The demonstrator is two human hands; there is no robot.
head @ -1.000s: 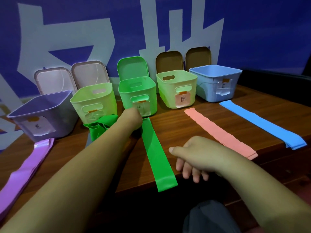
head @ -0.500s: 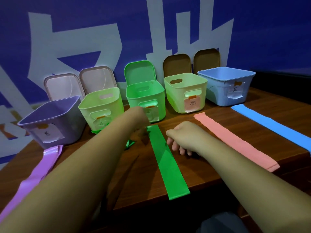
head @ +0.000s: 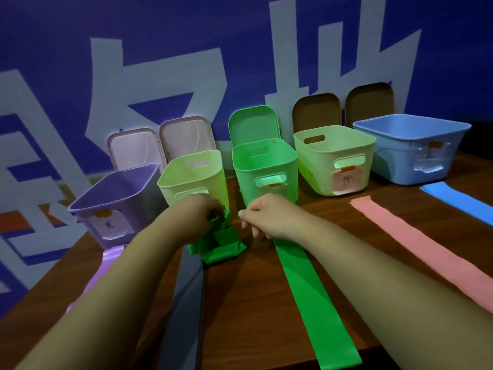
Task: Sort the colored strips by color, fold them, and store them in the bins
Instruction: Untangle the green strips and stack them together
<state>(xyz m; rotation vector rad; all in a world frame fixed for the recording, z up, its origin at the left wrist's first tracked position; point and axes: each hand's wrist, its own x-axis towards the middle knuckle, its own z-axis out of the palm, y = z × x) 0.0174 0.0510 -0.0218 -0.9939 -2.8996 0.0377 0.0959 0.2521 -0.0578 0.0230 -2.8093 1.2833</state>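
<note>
left hand (head: 200,217): just front-left of the green bin (head: 264,166), fingers curled into a crumpled green bundle (head: 221,244) and gripping its top. the bundle's lower part sits on the table (head: 253,303).

right hand (head: 269,217): right in front of the green bin, knuckles up, fingers curled narrow, thumb against forefinger. it sits over the far end of the green strip (head: 312,297). that end is hidden under the hand, so i can't tell whether it's pinching the strip or just resting on it.

the green strip lies flat, running from the front of the green bin toward the near table edge, with its near end at that edge.

five bins in a row, all open:
- purple bin (head: 114,198), far left of the green bin
- pale green bin (head: 192,177), just left of it
- second pale green bin (head: 333,156), just right of it, pinkish label on the front
- blue bin (head: 410,145), far right of it

lids stand against the blue wall (head: 80,62) behind the green bin's row. the green lid (head: 253,124) is directly behind the green bin.

other strips, all flat on the table:
- pink strip (head: 416,252), right of the green bin, in front of the second pale green bin
- blue strip (head: 458,201), further right, only partly in frame
- grey strip (head: 186,303), front-left of the green bin, far end tucked under the green bundle
- purple strip (head: 109,260), further left, mostly hidden behind the left forearm
</note>
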